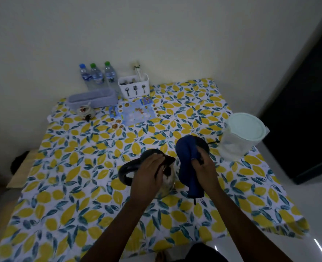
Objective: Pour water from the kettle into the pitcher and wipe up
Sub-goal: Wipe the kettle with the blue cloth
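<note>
A glass kettle [166,183] with a black handle [126,169] stands mid-table on the lemon-print cloth. My left hand [147,178] rests on top of the kettle, pressing on its black lid. My right hand [203,167] grips a dark blue cloth [187,159], bunched and hanging just right of the kettle. The kettle's black base [203,144] shows behind the cloth. A clear pitcher [235,144] with a pale lid [246,127] stands at the right edge of the table.
Three water bottles [96,75], a white cutlery holder [134,86], a grey tray [93,98], a small jar [85,111] and a sticker sheet [135,110] line the table's far side by the wall. A dark cabinet [307,110] stands to the right.
</note>
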`<state>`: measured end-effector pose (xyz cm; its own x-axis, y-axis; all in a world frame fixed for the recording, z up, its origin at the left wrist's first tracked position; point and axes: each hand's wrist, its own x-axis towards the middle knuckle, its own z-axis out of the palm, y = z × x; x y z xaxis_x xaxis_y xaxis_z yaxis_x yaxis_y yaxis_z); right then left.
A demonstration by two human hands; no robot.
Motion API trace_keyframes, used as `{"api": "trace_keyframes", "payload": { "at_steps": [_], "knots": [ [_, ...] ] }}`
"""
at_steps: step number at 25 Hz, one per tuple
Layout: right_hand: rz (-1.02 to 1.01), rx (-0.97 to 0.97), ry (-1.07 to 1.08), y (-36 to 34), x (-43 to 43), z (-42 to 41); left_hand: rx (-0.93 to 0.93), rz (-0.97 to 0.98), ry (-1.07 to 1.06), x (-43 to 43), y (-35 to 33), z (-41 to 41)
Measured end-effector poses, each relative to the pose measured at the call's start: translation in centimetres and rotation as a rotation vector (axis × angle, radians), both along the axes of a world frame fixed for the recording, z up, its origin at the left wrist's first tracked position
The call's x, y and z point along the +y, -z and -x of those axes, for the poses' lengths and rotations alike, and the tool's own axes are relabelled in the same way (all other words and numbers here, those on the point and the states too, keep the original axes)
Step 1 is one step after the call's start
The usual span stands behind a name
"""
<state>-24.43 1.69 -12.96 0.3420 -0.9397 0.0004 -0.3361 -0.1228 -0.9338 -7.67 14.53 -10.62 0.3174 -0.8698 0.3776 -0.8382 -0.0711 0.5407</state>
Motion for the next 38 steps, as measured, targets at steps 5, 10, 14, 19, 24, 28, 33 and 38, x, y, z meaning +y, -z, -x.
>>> {"api": "trace_keyframes", "payload": {
  "at_steps": [5,10,14,19,24,28,33,38],
  "knots": [
    [0.293,0.165,-0.303,-2.9,1.5,-7.5,0.062,-0.193,-0.121,1.7,0.0,-4.1],
    [0.114,0.265,-0.519,-3.6,0.6,-9.7,0.287,-0.15,-0.122,1.5,-0.1,-4.7],
    [0.531,0.408,-0.452,-1.9,3.7,-8.3,0.399,-0.084,-0.126,1.5,0.7,-4.7],
    [0.58,0.483,-0.338,-2.0,3.3,-8.9,0.412,-0.109,-0.135,1.3,0.7,-5.0],
    [0.099,0.531,-0.494,-3.3,-2.3,-11.7,0.3,-0.143,-0.143,1.1,0.5,-5.0],
    [-0.311,0.449,-0.507,-3.7,-3.9,-11.7,0.259,-0.147,-0.075,1.0,0.3,-5.3],
    [0.16,0.327,-0.403,-1.6,-0.3,-9.6,0.282,-0.143,-0.027,0.9,0.2,-5.3],
    [0.57,0.336,-0.306,-0.5,2.8,-8.5,0.37,-0.09,0.007,0.8,-0.1,-5.5]
  ]
}}
